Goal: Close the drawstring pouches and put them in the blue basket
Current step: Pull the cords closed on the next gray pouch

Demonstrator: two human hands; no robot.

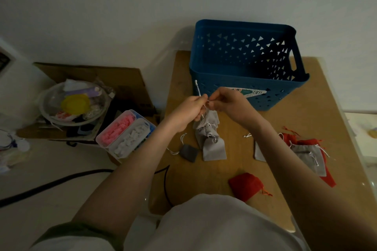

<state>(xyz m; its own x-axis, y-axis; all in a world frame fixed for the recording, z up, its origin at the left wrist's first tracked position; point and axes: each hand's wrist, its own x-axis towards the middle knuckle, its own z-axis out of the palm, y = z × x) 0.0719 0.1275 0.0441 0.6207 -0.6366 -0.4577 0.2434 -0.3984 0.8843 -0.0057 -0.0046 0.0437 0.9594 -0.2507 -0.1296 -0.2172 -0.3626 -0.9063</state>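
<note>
Currently mid-cinch: left hand [188,111] and right hand [228,106] both pinching white cords [197,88] of grey pouch [211,117], held up just before blue basket [244,76]. Next, probably: pull cords apart to shut neck, then drop in basket. Loose pouches [214,149] waiting on table [230,163].

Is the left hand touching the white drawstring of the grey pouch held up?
Touching. The head view shows the left hand pinching the white drawstring, which sticks up from between its fingers in front of the blue basket.
</note>
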